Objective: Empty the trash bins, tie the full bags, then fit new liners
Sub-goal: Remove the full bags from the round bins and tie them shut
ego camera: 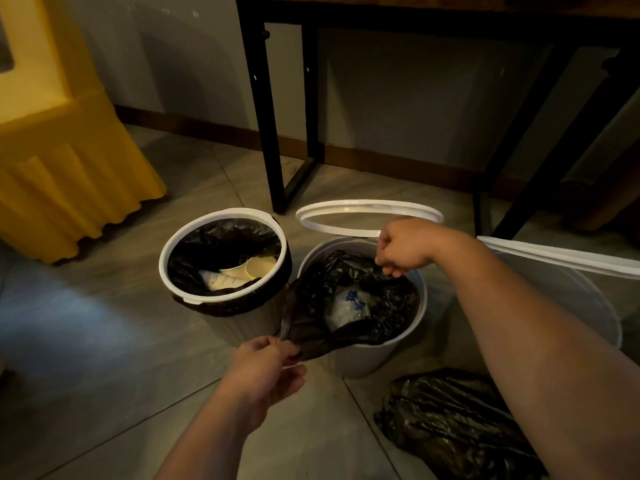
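Left hand [266, 365] pinches the black liner [311, 306] at the near rim of the bin [363, 362], right hand [405, 247] at the far. The mouth stretches between them — seemingly ready to gather.

Round white plastic bin [363, 358], between left hand [266, 365] and right hand [401, 247]: black plastic liner bag [311, 323] pulled loose, edges pinched by both hands, pale waste inside; white clamp ring [367, 206] raised behind.
Second white bin [173, 244], left of both hands: black liner clamped, paper cups inside.
Filled black bag [450, 417]: on floor, under right forearm.
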Tool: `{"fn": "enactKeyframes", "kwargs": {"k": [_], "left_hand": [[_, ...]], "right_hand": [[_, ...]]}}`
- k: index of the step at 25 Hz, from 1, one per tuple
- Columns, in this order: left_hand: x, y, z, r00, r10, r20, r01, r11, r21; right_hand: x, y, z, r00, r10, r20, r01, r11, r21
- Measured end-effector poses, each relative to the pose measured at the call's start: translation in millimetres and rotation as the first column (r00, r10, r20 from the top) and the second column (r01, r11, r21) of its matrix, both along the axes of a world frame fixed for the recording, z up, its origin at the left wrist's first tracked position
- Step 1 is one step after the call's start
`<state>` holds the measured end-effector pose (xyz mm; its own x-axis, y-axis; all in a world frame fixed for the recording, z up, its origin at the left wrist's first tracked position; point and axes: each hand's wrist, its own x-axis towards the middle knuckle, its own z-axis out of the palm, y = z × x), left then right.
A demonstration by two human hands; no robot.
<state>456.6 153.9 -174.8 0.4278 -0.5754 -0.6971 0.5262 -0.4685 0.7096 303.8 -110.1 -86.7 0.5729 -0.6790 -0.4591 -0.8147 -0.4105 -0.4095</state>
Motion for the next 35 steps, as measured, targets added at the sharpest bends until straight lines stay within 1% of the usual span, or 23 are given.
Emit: {"fn": "enactKeyframes", "kwargs": {"k": [4,6,10,11,13,15,17,20,24,25,29,31,33,35], "left_hand": [[-5.5,-6.7,7.8,0.999,0.050,0.011,-0.048,0.989,-0.143],[-9.1,-9.9,10.9,0.996,0.093,-0.013,-0.093,0.980,-0.178],[-18.1,-10.0,13.5,0.953,0.270,-0.137,-0.293,0.937,-0.191],[-20.2,-9.1,14.2,0.940,0.302,-0.160,-0.329,0.926,-0.185],[-22.9,-7.3,15.5,0.933,0.322,-0.160,-0.346,0.924,-0.162],[-24.4,-5.1,17.4,0.935,0.321,-0.149,-0.342,0.929,-0.141],[-24.0,-3.6,19.0,0.941,0.313,-0.125,-0.328,0.937,-0.123],[-23.7,-6.3,24.8,0.963,0.261,-0.066,-0.266,0.958,-0.104],[-26.1,-18.2,43.8,0.983,0.180,0.030,-0.171,0.967,-0.187],[-26.7,-21.8,51.2,0.984,0.176,0.033,-0.165,0.963,-0.215],[-32.4,-40.0,90.7,0.983,0.141,-0.116,-0.172,0.931,-0.322],[-35.7,-50.6,109.9,0.986,0.079,-0.144,-0.127,0.921,-0.368],[-39.0,-59.1,125.8,0.992,0.025,-0.124,-0.073,0.913,-0.401],[-40.2,-64.6,139.3,0.992,0.017,-0.122,-0.065,0.911,-0.408]], "right_hand": [[5.5,10.2,14.8,1.000,-0.026,-0.012,0.025,1.000,-0.018],[5.6,17.5,15.5,0.999,-0.025,-0.034,0.024,0.999,-0.021],[0.7,22.7,17.1,0.999,-0.054,-0.002,0.054,0.998,-0.012],[-1.1,22.9,17.9,0.998,-0.059,0.014,0.059,0.998,-0.031],[-3.4,24.9,17.1,0.995,-0.076,0.069,0.080,0.995,-0.065],[-5.5,28.8,13.1,0.987,-0.088,0.132,0.099,0.992,-0.080],[-7.9,33.7,10.2,0.984,-0.072,0.161,0.085,0.993,-0.079],[-10.4,38.5,14.6,0.966,-0.085,0.244,0.095,0.995,-0.027],[-14.7,41.2,26.8,0.898,-0.172,0.405,0.155,0.985,0.076],[-16.6,41.8,30.0,0.877,-0.189,0.441,0.156,0.982,0.111],[-16.5,49.4,42.7,0.753,-0.289,0.591,0.098,0.938,0.334],[-12.7,55.6,49.6,0.687,-0.330,0.648,0.040,0.907,0.419],[-11.5,59.6,58.2,0.653,-0.319,0.687,-0.013,0.902,0.431],[-13.2,63.6,66.0,0.648,-0.269,0.713,-0.048,0.919,0.390]]}}
